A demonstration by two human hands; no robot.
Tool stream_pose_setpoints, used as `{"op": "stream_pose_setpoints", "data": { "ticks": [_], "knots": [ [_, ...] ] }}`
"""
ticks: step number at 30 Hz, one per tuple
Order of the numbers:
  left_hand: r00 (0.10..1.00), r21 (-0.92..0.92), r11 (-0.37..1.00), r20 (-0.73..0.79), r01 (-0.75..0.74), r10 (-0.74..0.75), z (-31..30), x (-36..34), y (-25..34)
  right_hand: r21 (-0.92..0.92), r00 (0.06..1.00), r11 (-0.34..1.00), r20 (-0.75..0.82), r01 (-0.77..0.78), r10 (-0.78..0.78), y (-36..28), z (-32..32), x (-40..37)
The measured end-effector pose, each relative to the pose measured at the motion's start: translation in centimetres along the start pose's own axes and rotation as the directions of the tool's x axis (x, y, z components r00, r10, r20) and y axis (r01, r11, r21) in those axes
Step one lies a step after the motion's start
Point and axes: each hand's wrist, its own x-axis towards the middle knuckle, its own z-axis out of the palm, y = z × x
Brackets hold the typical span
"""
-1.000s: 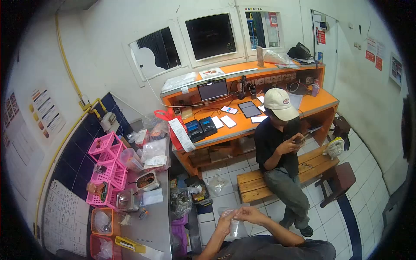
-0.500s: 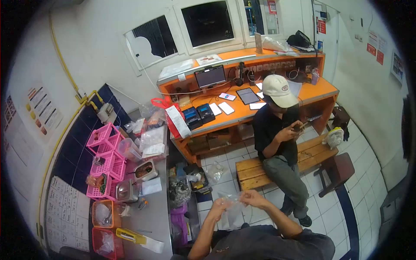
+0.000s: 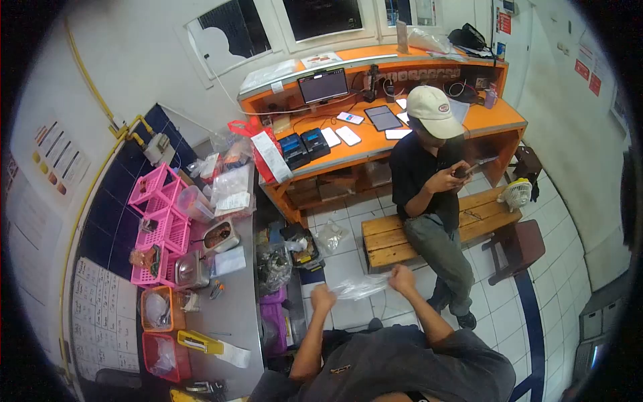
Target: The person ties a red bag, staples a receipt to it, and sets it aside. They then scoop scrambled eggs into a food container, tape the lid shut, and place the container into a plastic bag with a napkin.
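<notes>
Clear plastic bag (image 3: 362, 287) is hanging in the air, pulled out long and flat between both hands, above the white tiled floor (image 3: 348, 264) and just off the open edge of the steel worktop (image 3: 234, 315). The left hand (image 3: 323, 297) is closing like a fist on the bag's left end. The right hand (image 3: 402, 277) is pinching the right end with its fingers pressed together, and it is sitting a little higher, so the bag is slanting up towards it. The two hands are holding well apart.

Pink baskets (image 3: 157, 221) are standing along the worktop's wall edge, and a yellow holder (image 3: 195, 343) is lying near its near corner. Beyond the bag, another person (image 3: 429, 194) in a pale cap is sitting on a wooden bench (image 3: 402, 234), holding a phone in both hands. An orange counter (image 3: 375, 144) behind that person is carrying a monitor (image 3: 323, 85) at its back edge.
</notes>
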Motion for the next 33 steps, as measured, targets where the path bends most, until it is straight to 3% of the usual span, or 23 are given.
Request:
{"op": "stream_pose_setpoints", "data": {
  "ticks": [2,4,5,7,9,11,12,13,14,15,16,17,19,20,21,23,24,25,27,28,29,31,33],
  "knots": [
    [0.997,0.079,0.995,-0.045,0.062,-0.058,-0.4,-0.1,-2.4,0.036,0.998,0.999,0.056,-0.036,0.034,0.4,-2.6,-0.9],
    [0.912,-0.339,0.847,0.169,0.41,-0.373,-0.8,-0.7,-3.0,0.071,0.995,0.995,0.072,-0.073,0.068,0.8,-3.5,-1.6],
    [0.908,-0.338,0.843,0.175,0.418,-0.38,-0.8,-0.8,-3.0,0.065,0.994,0.995,0.079,-0.075,0.07,0.9,-3.8,-1.9],
    [0.904,-0.58,0.71,0.119,0.399,-0.411,-0.7,-0.4,-2.9,0.11,0.979,0.977,0.111,-0.18,0.168,0.9,-4.4,-2.0],
    [0.903,-0.573,0.719,0.095,0.394,-0.419,-1.0,-0.3,-2.4,0.07,0.992,0.991,0.052,-0.116,0.112,1.1,-4.5,-2.7],
    [0.968,-0.176,0.984,-0.239,0.028,-0.07,-3.1,-0.3,-0.1,0.034,0.999,0.999,-0.014,-0.041,0.041,0.5,-4.7,-2.6],
    [0.978,-0.267,0.963,-0.208,-0.034,-0.024,-6.8,-1.1,3.9,-0.078,0.953,0.961,-0.132,0.265,-0.274,-1.1,-5.7,-3.4],
    [0.978,-0.267,0.963,-0.207,-0.028,-0.029,-7.7,-0.8,5.8,-0.218,0.8,0.822,-0.203,0.525,-0.565,-3.1,-6.8,-4.6],
    [0.975,-0.282,0.943,-0.18,-0.176,0.128,-8.0,-0.8,7.1,-0.217,0.804,0.824,-0.193,0.524,-0.562,-6.1,-7.8,-5.7],
    [0.947,-0.304,0.898,-0.154,-0.317,0.282,-8.1,-1.1,8.1,-0.12,0.748,0.76,-0.137,0.639,-0.65,-9.8,-8.7,-6.6],
    [0.949,-0.307,0.9,-0.148,-0.31,0.277,-8.1,-1.5,9.1,-0.017,0.674,0.678,-0.096,0.735,-0.733,-11.8,-9.1,-6.9],
    [0.918,-0.227,0.89,-0.141,-0.394,0.371,-8.1,-1.6,10.0,-0.019,0.673,0.677,-0.091,0.736,-0.734,-12.1,-8.8,-6.5],
    [0.883,-0.147,0.872,-0.135,-0.467,0.45,-7.9,-1.9,9.8,0.043,0.846,0.863,0.179,0.504,-0.503,-11.8,-6.9,-4.9],
    [0.936,-0.035,0.939,-0.105,-0.342,0.336,-8.1,-1.7,8.6,-0.024,0.824,0.824,0.039,0.566,-0.565,-9.7,-5.6,-3.5],
    [0.972,0.083,0.975,-0.092,-0.208,0.215,-8.5,-1.3,7.5,-0.016,0.815,0.815,0.035,0.579,-0.578,-9.4,-6.1,-3.1],
    [0.987,0.124,0.984,-0.09,-0.124,0.136,-9.2,-1.4,7.2,-0.166,0.932,0.918,0.023,0.36,-0.361,-9.6,-7.7,-3.3],
    [0.97,0.104,0.973,-0.11,-0.207,0.218,-8.6,-1.7,7.2,-0.194,0.862,0.859,-0.099,0.474,-0.497,-10.3,-8.2,-4.5],
    [0.947,0.083,0.954,-0.125,-0.288,0.297,-8.4,-2.0,7.9,-0.197,0.857,0.854,-0.098,0.481,-0.505,-11.8,-8.4,-5.3],
    [0.932,0.066,0.939,-0.121,-0.337,0.343,-8.0,-2.2,9.4,-0.207,0.732,0.716,-0.005,0.666,-0.682,-14.7,-7.9,-6.6],
    [0.915,0.074,0.923,-0.122,-0.377,0.384,-8.1,-2.2,9.8,-0.039,0.698,0.699,-0.023,0.714,-0.715,-14.8,-6.9,-6.5],
    [0.898,0.086,0.906,-0.123,-0.415,0.423,-8.3,-2.2,10.0,-0.039,0.693,0.694,-0.021,0.719,-0.72,-14.3,-6.0,-5.7],
    [0.907,0.148,0.907,-0.095,-0.394,0.409,-9.5,-2.3,8.9,-0.009,0.881,0.888,0.129,0.46,-0.456,-13.4,-5.1,-4.2],
    [0.914,0.214,0.901,-0.073,-0.377,0.399,-10.6,-2.0,7.6,-0.024,0.838,0.838,0.038,0.545,-0.544,-12.8,-6.1,-3.6]
  ]
}}
